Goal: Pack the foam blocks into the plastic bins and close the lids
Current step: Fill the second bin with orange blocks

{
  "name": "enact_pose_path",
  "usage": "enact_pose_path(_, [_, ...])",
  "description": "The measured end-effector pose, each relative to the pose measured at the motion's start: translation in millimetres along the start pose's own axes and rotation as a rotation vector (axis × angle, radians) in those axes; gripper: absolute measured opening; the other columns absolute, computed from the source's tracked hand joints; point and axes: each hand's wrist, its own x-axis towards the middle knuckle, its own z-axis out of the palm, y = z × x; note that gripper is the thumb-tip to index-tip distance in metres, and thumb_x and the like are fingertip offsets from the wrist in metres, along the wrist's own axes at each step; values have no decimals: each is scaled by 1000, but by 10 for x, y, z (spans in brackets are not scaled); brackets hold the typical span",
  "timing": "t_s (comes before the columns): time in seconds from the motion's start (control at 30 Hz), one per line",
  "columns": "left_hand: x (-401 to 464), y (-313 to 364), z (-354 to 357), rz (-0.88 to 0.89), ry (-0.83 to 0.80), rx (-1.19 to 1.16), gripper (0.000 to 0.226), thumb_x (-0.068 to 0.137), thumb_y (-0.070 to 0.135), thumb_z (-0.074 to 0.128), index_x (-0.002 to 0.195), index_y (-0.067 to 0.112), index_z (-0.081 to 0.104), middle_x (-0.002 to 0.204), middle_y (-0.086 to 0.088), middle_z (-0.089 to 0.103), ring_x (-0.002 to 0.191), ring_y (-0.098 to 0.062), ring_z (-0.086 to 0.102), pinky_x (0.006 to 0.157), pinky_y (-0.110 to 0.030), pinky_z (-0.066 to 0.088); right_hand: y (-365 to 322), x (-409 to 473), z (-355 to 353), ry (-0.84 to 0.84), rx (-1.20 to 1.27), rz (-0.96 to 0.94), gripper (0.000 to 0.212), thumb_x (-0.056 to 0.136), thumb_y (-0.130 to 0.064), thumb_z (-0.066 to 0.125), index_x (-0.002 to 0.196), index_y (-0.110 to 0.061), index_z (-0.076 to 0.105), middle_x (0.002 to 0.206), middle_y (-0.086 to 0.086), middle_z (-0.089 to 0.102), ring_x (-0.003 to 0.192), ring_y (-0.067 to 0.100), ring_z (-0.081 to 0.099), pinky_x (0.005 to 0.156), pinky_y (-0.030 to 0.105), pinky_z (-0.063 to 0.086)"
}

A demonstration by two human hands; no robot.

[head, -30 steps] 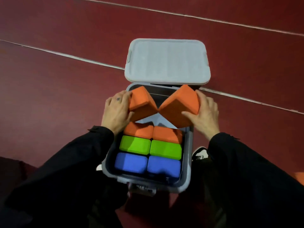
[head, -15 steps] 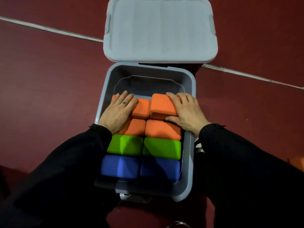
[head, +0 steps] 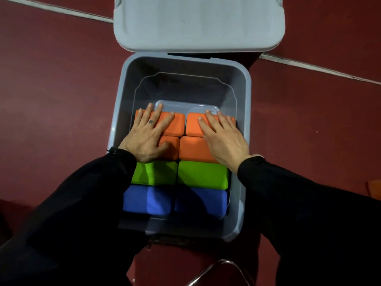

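The far edge of the lid (head: 198, 23) is cut off by the top of the picture; the lid stands open behind the grey bin (head: 246, 124), which sits on the dark red floor (head: 57, 83). Black sleeves (head: 86, 203) cover the near left corner of the bin and part of the blue blocks (head: 175, 200), which lie in shadow, so their edges are hard to make out. In front of them is a row of two green blocks (head: 181, 175), then two rows of orange blocks (head: 189, 145). The left hand (head: 144, 139) lies flat with spread fingers on the left orange blocks and hides much of them. The right hand (head: 223, 139) lies open and flat on the right orange ones. Neither hand grips anything. The far part of the bin floor is bare. At the right edge a small orange thing (head: 374, 189) is cut off, and I cannot tell what it is. At the bottom, a curved metal bar (head: 222, 267) is partly visible.
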Motion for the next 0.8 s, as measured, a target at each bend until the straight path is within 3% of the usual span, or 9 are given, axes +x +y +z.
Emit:
enact_pose_path(0.07, [7, 9, 57, -2, -15, 94, 91, 88, 75, 22, 162, 26, 3, 169, -12, -9, 154, -39, -11, 123, -62, -3, -51, 6, 54, -5, 21, 2, 59, 106, -35, 42, 160, -18, 26, 168, 9, 24, 152, 43, 23, 122, 57, 23])
enact_pose_path(0.17, [58, 151, 40, -105, -91, 220, 99, 85, 84, 4, 162, 21, 1, 169, -13, -6, 156, -35, -4, 119, -68, 0, -123, 75, 15, -199, 71, 53, 79, 101, -62, 32, 163, -18, 14, 171, 9, 8, 156, 41, 6, 125, 58, 10])
enact_pose_path(0.23, [75, 275, -60, -122, -153, 225, 99, 87, 83, 8, 162, 19, 2, 170, -12, -5, 157, -32, -3, 119, -69, 1, -153, 104, -118, -309, 167, 99, 82, 98, -67, 34, 163, -22, 12, 172, 6, 2, 157, 38, -1, 126, 54, 5])
enact_pose_path(0.3, [41, 402, -218, -131, -137, 165, 91, 91, 78, 21, 161, 20, 10, 170, -11, 1, 157, -31, 1, 120, -67, 5, -155, 97, -357, -341, 273, 116, 71, 98, -57, 44, 159, -24, 27, 170, 5, 15, 156, 35, 8, 125, 50, 15])
enact_pose_path(0.4, [-49, 633, -504, -127, -22, 35, 75, 98, 64, 36, 158, 21, 24, 168, -13, 16, 154, -34, 18, 121, -57, 21, -91, 10, -801, -252, 254, 76, 47, 98, -45, 50, 142, -27, 55, 150, 2, 53, 140, 30, 45, 109, 48, 43])
enact_pose_path(0.47, [-73, 838, -736, -93, 21, -33, 68, 100, 55, 44, 156, 18, 32, 165, -14, 26, 148, -36, 31, 118, -51, 31, -21, -124, -1147, -223, 244, 75, 40, 97, -43, 51, 135, -33, 62, 137, 0, 65, 127, 28, 58, 99, 42, 50])
enact_pose_path(0.6, [-49, 1389, -1257, -82, 120, -152, 57, 99, 48, 49, 147, 17, 45, 152, -8, 45, 135, -32, 48, 104, -50, 47, 220, -563, -1797, -156, 206, 102, 28, 97, -39, 51, 117, -34, 71, 118, -2, 74, 112, 30, 65, 90, 42, 53])
enact_pose_path(0.8, [148, 2526, -1767, 84, 225, -268, 49, 97, 45, 50, 136, 15, 55, 131, -10, 57, 121, -31, 57, 100, -47, 48, 729, -1577, -2311, 79, 321, 293, 26, 97, -37, 53, 112, -32, 74, 113, -5, 76, 108, 25, 67, 89, 40, 52])
